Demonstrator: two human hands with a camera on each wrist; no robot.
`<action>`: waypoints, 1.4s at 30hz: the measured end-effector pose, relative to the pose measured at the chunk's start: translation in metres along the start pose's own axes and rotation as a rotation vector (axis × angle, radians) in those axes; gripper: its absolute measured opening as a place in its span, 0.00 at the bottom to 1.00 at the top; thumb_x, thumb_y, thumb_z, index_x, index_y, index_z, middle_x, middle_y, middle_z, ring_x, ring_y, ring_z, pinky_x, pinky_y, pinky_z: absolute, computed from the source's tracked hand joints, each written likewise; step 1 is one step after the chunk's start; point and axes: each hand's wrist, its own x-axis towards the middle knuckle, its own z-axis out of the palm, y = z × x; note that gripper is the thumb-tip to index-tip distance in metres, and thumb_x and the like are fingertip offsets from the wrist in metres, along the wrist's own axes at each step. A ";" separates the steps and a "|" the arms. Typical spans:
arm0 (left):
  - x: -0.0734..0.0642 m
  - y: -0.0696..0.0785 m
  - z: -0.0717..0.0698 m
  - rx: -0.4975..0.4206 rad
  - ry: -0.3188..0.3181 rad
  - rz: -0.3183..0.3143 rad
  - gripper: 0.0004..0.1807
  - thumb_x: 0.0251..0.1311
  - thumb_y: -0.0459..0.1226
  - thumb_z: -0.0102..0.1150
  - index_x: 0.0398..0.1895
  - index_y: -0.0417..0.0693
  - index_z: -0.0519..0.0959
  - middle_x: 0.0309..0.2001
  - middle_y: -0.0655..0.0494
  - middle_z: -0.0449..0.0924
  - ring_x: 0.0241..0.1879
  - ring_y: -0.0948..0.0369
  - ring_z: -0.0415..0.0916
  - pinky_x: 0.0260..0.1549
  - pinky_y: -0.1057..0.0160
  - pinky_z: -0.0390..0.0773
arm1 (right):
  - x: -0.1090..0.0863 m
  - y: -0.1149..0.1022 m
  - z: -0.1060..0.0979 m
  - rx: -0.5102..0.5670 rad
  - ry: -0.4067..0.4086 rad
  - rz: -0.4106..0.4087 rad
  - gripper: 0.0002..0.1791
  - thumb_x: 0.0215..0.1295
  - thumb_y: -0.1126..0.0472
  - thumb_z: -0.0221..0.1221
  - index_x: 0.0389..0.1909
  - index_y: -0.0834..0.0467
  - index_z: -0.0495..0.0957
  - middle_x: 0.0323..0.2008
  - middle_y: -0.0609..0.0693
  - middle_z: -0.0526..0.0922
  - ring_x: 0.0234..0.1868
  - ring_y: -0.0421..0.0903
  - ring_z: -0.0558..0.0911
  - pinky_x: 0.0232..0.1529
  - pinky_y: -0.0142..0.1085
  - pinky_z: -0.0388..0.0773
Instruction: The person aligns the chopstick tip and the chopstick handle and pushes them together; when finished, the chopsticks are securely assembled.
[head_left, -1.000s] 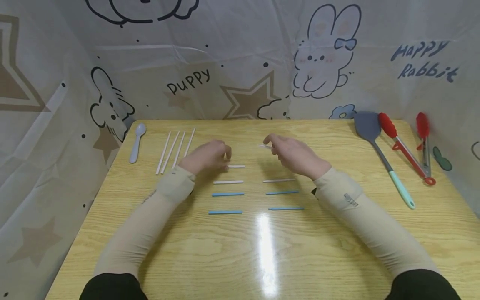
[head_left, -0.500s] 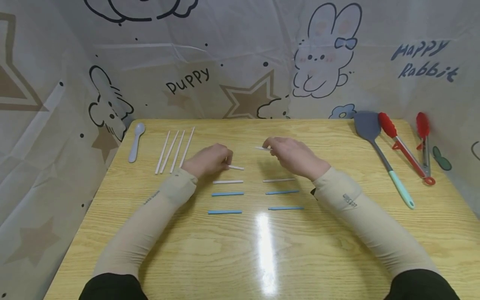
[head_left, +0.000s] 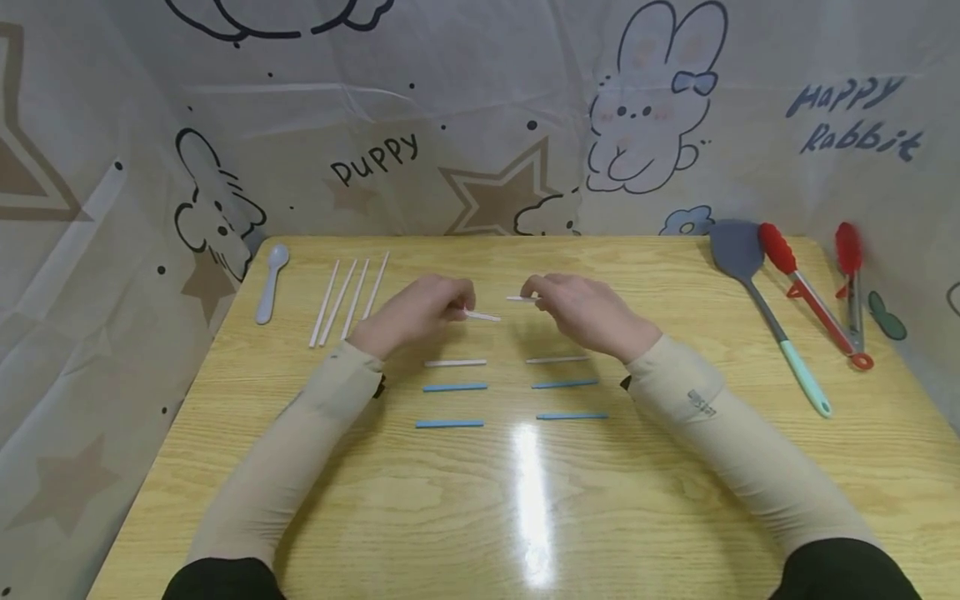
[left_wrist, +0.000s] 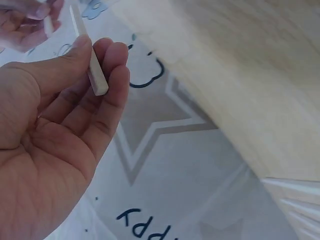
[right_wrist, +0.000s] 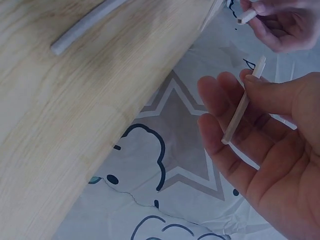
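My left hand (head_left: 416,312) pinches a short white stick (left_wrist: 96,72) between thumb and fingers, one end jutting to the right. Facing it, my right hand (head_left: 588,312) pinches another short white stick (right_wrist: 240,112), whose free end points left. Both sticks are above the table, a small gap apart. Nearer my body, two columns of short sticks lie flat. The left column has a white stick (head_left: 456,363), a blue stick (head_left: 455,387) and another blue stick (head_left: 450,424). The right column has a white stick (head_left: 557,360), a blue stick (head_left: 565,384) and another blue stick (head_left: 572,416).
Several long white sticks (head_left: 325,304) lie side by side at the left, by a pale spoon (head_left: 272,283). A grey spatula (head_left: 738,250) with a mint handle and red-tipped tongs (head_left: 813,304) lie at the right. A printed cloth (head_left: 480,100) stands behind the wooden table (head_left: 420,517).
My left hand has lifted its white stick off the table, moving slightly right and toward the back. The stick in my right hand has shifted slightly left.
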 end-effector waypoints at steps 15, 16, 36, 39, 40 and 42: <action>-0.008 0.011 -0.011 0.080 0.125 0.022 0.08 0.64 0.24 0.59 0.42 0.39 0.84 0.39 0.50 0.83 0.40 0.56 0.79 0.42 0.59 0.79 | 0.000 -0.008 -0.007 -0.022 0.016 -0.038 0.12 0.67 0.69 0.61 0.49 0.55 0.78 0.36 0.51 0.85 0.21 0.43 0.73 0.19 0.34 0.72; -0.008 0.012 -0.012 0.080 0.131 0.026 0.07 0.64 0.25 0.59 0.42 0.39 0.83 0.39 0.50 0.83 0.39 0.56 0.79 0.42 0.59 0.79 | 0.000 -0.008 -0.008 -0.020 0.014 -0.038 0.12 0.67 0.69 0.62 0.49 0.55 0.78 0.35 0.51 0.85 0.20 0.43 0.73 0.19 0.33 0.72; -0.013 0.020 -0.011 0.084 0.152 0.092 0.08 0.63 0.24 0.60 0.43 0.40 0.83 0.41 0.50 0.83 0.42 0.56 0.80 0.44 0.60 0.79 | -0.001 -0.009 -0.012 0.048 -0.024 -0.059 0.14 0.66 0.72 0.60 0.49 0.55 0.79 0.39 0.52 0.86 0.34 0.47 0.83 0.32 0.40 0.80; -0.014 0.022 -0.012 0.075 0.156 0.093 0.08 0.64 0.24 0.60 0.42 0.40 0.83 0.41 0.50 0.84 0.41 0.56 0.81 0.43 0.60 0.80 | -0.002 -0.010 -0.012 0.064 -0.024 -0.059 0.13 0.67 0.72 0.60 0.49 0.56 0.79 0.39 0.52 0.86 0.35 0.46 0.83 0.32 0.40 0.80; -0.015 0.022 -0.012 0.075 0.156 0.093 0.08 0.64 0.25 0.60 0.43 0.40 0.83 0.41 0.49 0.85 0.41 0.56 0.82 0.43 0.60 0.80 | -0.002 -0.010 -0.012 0.064 -0.024 -0.056 0.13 0.67 0.72 0.60 0.49 0.56 0.80 0.39 0.52 0.86 0.35 0.46 0.84 0.33 0.40 0.81; -0.016 0.023 -0.012 0.078 0.156 0.089 0.08 0.64 0.25 0.60 0.43 0.40 0.83 0.40 0.49 0.85 0.40 0.55 0.82 0.42 0.60 0.81 | -0.002 -0.011 -0.013 0.055 -0.023 -0.050 0.13 0.67 0.72 0.60 0.49 0.57 0.81 0.38 0.51 0.86 0.37 0.46 0.84 0.35 0.40 0.81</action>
